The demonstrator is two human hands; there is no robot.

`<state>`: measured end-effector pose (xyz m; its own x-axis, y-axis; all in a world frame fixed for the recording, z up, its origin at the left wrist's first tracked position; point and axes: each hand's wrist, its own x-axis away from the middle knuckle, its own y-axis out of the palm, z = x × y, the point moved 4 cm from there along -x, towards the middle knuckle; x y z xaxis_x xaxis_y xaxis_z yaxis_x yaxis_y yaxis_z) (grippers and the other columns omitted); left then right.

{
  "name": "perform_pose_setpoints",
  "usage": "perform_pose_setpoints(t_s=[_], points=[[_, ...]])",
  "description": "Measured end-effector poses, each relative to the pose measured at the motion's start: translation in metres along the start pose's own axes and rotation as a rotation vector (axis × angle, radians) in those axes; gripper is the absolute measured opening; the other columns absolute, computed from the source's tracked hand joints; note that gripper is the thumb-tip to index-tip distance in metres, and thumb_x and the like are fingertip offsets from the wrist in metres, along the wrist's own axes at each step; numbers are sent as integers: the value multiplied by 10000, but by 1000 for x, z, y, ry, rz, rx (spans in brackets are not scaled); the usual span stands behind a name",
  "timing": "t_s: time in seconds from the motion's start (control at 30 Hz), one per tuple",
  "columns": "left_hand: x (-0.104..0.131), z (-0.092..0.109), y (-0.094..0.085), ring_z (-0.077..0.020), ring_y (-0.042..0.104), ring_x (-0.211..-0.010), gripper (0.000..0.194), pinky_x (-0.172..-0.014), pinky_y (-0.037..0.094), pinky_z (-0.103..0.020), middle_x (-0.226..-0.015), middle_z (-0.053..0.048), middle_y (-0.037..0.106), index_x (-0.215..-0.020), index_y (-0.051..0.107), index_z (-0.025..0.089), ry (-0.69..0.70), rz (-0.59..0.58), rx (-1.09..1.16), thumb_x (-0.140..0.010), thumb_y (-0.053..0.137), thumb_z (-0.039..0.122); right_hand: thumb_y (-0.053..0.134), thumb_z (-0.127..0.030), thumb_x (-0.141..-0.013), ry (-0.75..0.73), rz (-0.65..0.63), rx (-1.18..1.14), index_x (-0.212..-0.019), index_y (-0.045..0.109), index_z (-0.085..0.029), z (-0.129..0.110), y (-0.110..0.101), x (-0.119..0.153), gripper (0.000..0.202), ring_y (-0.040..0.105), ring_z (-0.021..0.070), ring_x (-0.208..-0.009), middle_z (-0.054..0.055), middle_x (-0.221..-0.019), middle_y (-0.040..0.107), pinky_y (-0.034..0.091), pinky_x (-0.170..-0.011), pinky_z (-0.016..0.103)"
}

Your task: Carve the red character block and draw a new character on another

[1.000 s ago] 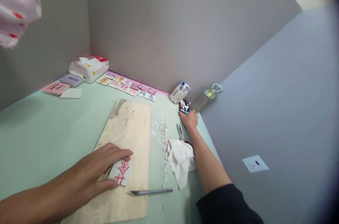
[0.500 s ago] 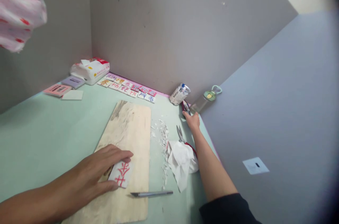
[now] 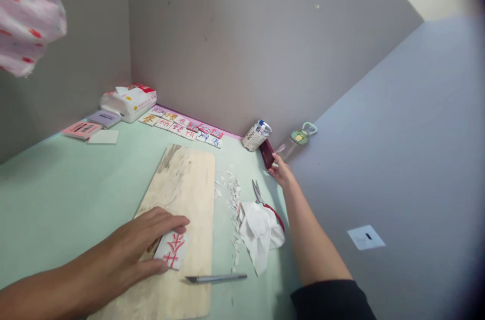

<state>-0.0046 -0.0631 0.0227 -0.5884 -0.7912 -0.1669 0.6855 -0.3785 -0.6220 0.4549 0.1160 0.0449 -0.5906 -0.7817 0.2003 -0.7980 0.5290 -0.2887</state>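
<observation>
My left hand (image 3: 147, 247) rests on a wooden board (image 3: 195, 183), thumb and fingers closed around the edges of a small white block (image 3: 174, 250) with a red character on it. Just right of the block, a craft knife (image 3: 217, 278) lies across the board's right edge, its blade to the left. At the far right of the table, my right hand (image 3: 281, 171) has its thumb and fingers at the near end of a dark red phone (image 3: 267, 154). The phone's plain dark red side shows; its screen is out of sight.
A tilted-looking can (image 3: 256, 136) and a bottle with a green lid (image 3: 299, 138) flank the phone. Scissors (image 3: 257, 191), crumpled tissue (image 3: 261, 231) and white shavings (image 3: 235, 194) lie right of the board. Lettered blocks (image 3: 182, 123) line the wall near a tissue pack (image 3: 131, 102).
The phone has turned from showing its screen to showing a plain dark red side. My right hand has shifted slightly right and nearer. My left hand and the block stay put.
</observation>
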Motion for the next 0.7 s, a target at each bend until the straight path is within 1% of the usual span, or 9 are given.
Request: perform_pose_setpoints(t_s=[0.13, 0.3, 0.33, 0.47, 0.5, 0.67, 0.7], points=[[-1, 0, 1, -273, 579, -1351, 537, -1083, 524, -346, -1478, 0, 614, -1452, 550, 404, 33, -72, -18, -934, 671, 336, 655, -369, -1021, 16, -10, -27, -1299, 618, -171, -3, -4, -5, 344, 679, 247, -1066, 99, -1282, 646, 596, -893, 448], [1, -4, 2, -276, 561, -1369, 522, -1136, 479, -367, -1461, 24, 624, -1412, 587, 423, -16, 16, 9, -909, 691, 334, 653, -371, -1022, 10, 24, -7, -1309, 612, -172, -6, -16, -11, 352, 679, 247, -1065, 101, -1286, 643, 597, -891, 447], [2, -5, 2, -276, 560, -1372, 522, -1141, 476, -369, -1466, 25, 621, -1415, 583, 428, -18, 13, 8, -912, 690, 340, 653, -371, -1022, 9, 30, 6, -1310, 611, -172, -5, -17, -12, 353, 680, 246, -1062, 101, -1284, 644, 598, -888, 446], [1, -6, 3, -272, 549, -1391, 545, -1144, 478, -368, -1502, 26, 594, -1461, 534, 448, 4, -80, -36, -940, 674, 375, 657, -371, -1020, 6, 46, 79, -1302, 614, -168, 2, -22, -11, 349, 684, 242, -1044, 98, -1267, 650, 603, -873, 438], [2, -6, 3, -271, 545, -1396, 545, -1145, 478, -367, -1504, 27, 592, -1464, 531, 449, 6, -87, -39, -942, 671, 378, 658, -370, -1020, 3, 52, 99, -1302, 614, -168, 3, -23, -10, 350, 684, 242, -1045, 98, -1267, 650, 603, -874, 439], [2, -4, 2, -266, 535, -1401, 520, -1172, 444, -372, -1482, 33, 606, -1417, 582, 434, -46, 22, -7, -917, 679, 330, 658, -369, -1020, -31, 84, 188, -1294, 618, -167, 7, -24, -6, 342, 686, 239, -1037, 96, -1258, 653, 604, -869, 435], [2, -3, 3, -266, 535, -1400, 519, -1171, 445, -374, -1479, 30, 608, -1415, 584, 428, -44, 19, -9, -916, 677, 321, 658, -368, -1020, -41, 88, 202, -1291, 619, -167, 6, -23, -5, 340, 687, 237, -1033, 95, -1255, 655, 604, -866, 432]])
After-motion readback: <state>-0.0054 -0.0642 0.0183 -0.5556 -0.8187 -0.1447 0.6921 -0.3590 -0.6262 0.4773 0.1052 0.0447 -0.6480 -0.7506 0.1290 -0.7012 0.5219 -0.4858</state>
